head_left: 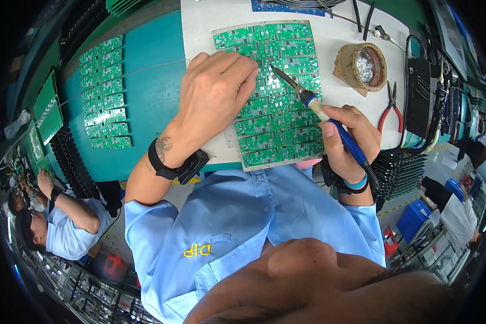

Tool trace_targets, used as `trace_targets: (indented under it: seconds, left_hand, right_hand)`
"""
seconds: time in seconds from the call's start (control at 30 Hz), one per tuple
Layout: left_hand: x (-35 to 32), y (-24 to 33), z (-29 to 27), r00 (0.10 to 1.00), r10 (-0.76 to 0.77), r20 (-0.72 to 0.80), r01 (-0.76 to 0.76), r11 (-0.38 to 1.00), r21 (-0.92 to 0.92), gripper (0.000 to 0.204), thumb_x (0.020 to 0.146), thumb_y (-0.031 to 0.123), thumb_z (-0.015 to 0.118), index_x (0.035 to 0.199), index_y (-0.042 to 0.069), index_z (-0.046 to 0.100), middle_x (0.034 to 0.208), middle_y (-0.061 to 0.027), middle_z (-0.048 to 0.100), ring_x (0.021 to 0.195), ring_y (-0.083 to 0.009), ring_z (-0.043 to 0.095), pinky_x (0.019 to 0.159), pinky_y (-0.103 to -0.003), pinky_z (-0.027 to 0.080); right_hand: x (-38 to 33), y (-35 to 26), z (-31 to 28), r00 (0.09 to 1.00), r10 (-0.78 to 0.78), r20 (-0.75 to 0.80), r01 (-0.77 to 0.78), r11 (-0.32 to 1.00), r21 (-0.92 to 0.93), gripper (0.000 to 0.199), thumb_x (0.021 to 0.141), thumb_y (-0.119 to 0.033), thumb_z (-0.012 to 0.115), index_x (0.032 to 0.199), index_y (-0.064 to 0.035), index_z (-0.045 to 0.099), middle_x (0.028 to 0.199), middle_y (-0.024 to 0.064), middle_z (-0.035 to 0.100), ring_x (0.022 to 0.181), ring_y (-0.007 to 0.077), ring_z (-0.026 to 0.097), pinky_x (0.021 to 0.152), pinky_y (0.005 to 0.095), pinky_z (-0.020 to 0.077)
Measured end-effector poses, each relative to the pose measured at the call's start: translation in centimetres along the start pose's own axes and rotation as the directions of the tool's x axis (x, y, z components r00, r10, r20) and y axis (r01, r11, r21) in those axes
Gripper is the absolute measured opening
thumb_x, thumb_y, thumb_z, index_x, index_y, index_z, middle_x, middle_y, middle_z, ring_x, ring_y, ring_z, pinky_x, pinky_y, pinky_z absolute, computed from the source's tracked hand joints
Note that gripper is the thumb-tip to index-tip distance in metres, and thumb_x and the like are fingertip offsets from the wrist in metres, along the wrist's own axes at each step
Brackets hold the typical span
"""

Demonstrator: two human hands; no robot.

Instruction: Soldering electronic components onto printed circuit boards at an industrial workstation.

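A panel of green circuit boards [278,151] lies on a white sheet in front of me. My right hand [359,132] is closed around the blue handle of a soldering iron [346,139]. The iron slants up and left, its dark tip at the panel's middle; I cannot tell whether it touches. Over the panel's left edge, my left hand [213,89] is closed, fingers curled near the iron's tip. A thin solder wire [154,66] runs in from the left to this hand; its end is hidden behind the fingers.
Another green board panel [103,100] lies on the teal mat [156,119] at left. To the right are a round tan pot [362,67] with a silvery inside and red-handled pliers [390,110]. Racked boards [399,173] stand lower right. A co-worker [73,229] sits at far left.
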State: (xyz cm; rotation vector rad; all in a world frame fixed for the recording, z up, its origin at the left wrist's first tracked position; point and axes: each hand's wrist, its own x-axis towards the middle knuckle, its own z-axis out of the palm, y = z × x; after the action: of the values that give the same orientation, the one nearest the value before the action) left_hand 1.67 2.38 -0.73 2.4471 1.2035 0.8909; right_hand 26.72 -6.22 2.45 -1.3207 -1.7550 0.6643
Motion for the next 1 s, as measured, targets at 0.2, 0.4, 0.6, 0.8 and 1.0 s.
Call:
trace_targets:
  seconds: [0.2,0.4,0.6,0.8,1.0]
  left_hand:
    - [0.0,0.1,0.0,1.000,0.005,-0.007,-0.005,1.000,0.005,0.009,0.083,0.006,0.075,0.086,0.008,0.067,0.076,-0.0055,0.063,0.072,-0.0256,0.063,0.065,-0.038,0.042]
    - [-0.2,0.0,0.1,1.000,-0.010,-0.014,0.010,1.000,-0.007,0.008,0.083,0.007,0.075,0.086,0.008,0.067,0.076,-0.0056,0.063,0.072,-0.0258,0.063,0.065,-0.039,0.042]
    - [-0.1,0.0,0.0,0.998,-0.041,-0.041,0.040,0.999,-0.029,0.007,0.085,0.006,0.074,0.088,0.007,0.068,0.078,-0.0067,0.065,0.072,-0.0260,0.065,0.063,-0.038,0.047]
    - [-0.1,1.0,-0.6,0.949,-0.308,0.072,0.314,0.896,-0.315,0.005,0.087,0.003,0.071,0.092,0.003,0.069,0.083,-0.0103,0.069,0.072,-0.0252,0.069,0.061,-0.034,0.054]
    - [0.0,0.5,-0.2,0.958,-0.285,0.017,0.277,0.914,-0.295,0.006,0.087,0.002,0.070,0.093,0.001,0.069,0.085,-0.0118,0.070,0.073,-0.0253,0.069,0.062,-0.034,0.055]
  right_hand:
    - [0.1,-0.1,0.0,1.000,0.014,-0.006,-0.014,1.000,0.014,0.020,0.094,-0.010,0.072,0.107,0.0054,0.070,0.075,0.0095,0.066,0.063,0.0141,0.057,0.057,0.0259,0.0402]
    - [0.0,-0.3,-0.2,0.999,0.036,-0.018,-0.036,0.999,0.026,0.020,0.093,-0.009,0.072,0.107,0.0062,0.070,0.075,0.0100,0.067,0.065,0.0145,0.059,0.059,0.0253,0.0428]
    - [-0.9,-0.5,-1.5,0.996,0.052,-0.065,-0.052,0.999,0.004,0.023,0.096,-0.011,0.068,0.111,0.0068,0.068,0.081,0.0121,0.068,0.067,0.0151,0.060,0.064,0.0257,0.0469]
    - [-4.7,1.6,-2.2,0.932,0.030,-0.360,-0.038,0.999,-0.015,0.029,0.099,-0.014,0.064,0.118,0.0069,0.065,0.098,0.0161,0.067,0.074,0.0157,0.060,0.067,0.0261,0.0475]
    - [-4.7,1.9,-2.8,0.916,0.021,-0.400,-0.073,0.991,-0.115,0.027,0.092,-0.003,0.064,0.117,0.0069,0.066,0.092,0.0175,0.067,0.078,0.0182,0.061,0.070,0.0305,0.0482]
